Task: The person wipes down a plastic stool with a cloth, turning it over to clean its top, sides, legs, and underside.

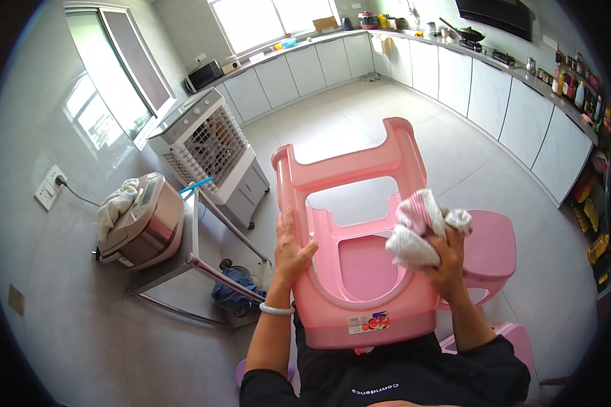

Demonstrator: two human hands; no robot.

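1. A pink plastic stool (368, 315) is filling the space before the person's torso, held above the pale floor (305, 129) and nearly touching the dark shirt (414, 373).
2. It is showing a smooth, slightly glossy shell with rounded corners, a broad crossbar, a large curved opening and paler pink inner surfaces. A small sticker (368, 323), white with red and blue, is sitting near its closest edge.
3. Its two visible leg ends are pointing away from the person, toward the far worktop (305, 45), and the solid, stickered end is facing the torso.
4. Its long axis is running outward from the torso, leaning a little to the person's left at the far end.
5. The left hand (293, 254) is gripping the stool's left side, thumb over the near face, fingers along the outer edge.
6. The right hand (447, 261) is closing around a bunched white cloth (417, 230) with pinkish patches, held over the stool's right side; I cannot tell whether the cloth is touching it.
7. Another pink stool (487, 244) is standing just beyond the right hand, and a further pink piece (516, 342) is showing beside the right forearm.
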